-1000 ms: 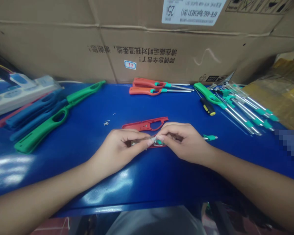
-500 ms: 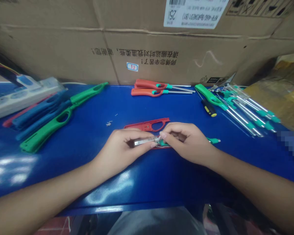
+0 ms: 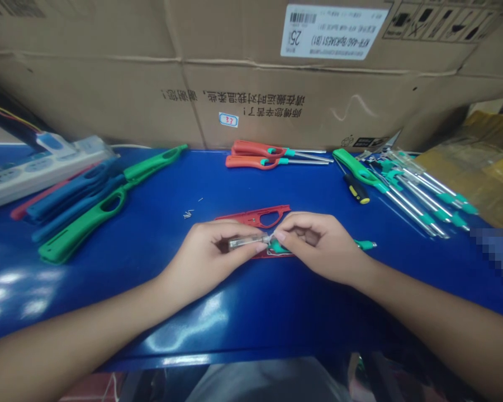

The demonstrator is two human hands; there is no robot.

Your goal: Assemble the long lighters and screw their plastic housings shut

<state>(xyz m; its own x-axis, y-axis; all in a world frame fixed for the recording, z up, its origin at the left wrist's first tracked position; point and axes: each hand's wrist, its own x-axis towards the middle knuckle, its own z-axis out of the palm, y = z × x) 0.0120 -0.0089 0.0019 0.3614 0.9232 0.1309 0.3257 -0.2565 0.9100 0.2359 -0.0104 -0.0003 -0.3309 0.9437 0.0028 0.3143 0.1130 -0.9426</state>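
Between the thumb and fingers of my left hand [image 3: 212, 248] is a small clear fuel tank [image 3: 242, 242], lying sideways with its valve end to the right. My right hand [image 3: 314, 240] pinches at that valve end; what its fingertips grip is mostly hidden. Beneath both hands lies a red lighter shell half [image 3: 260, 254] with a green trigger part [image 3: 279, 246] and a thin white tube in it. A green-tipped lighter rod [image 3: 365, 244] sticks out past my right hand. Just behind, the other red shell half [image 3: 255, 216] rests on the table.
Several small screws [image 3: 188, 214] lie to the left. Two assembled red-orange lighters [image 3: 255, 161] are at the back. Green and blue shells [image 3: 84, 223] lie beside a power strip [image 3: 37, 170]. At right are a screwdriver [image 3: 356, 188], a green half-shell lighter [image 3: 360, 167] and several metal rods [image 3: 423, 192].
My camera view has tilted slightly, so the scene sits a little lower. The fuel tank has rolled or tilted slightly in my left hand; both hands stay in nearly the same place.
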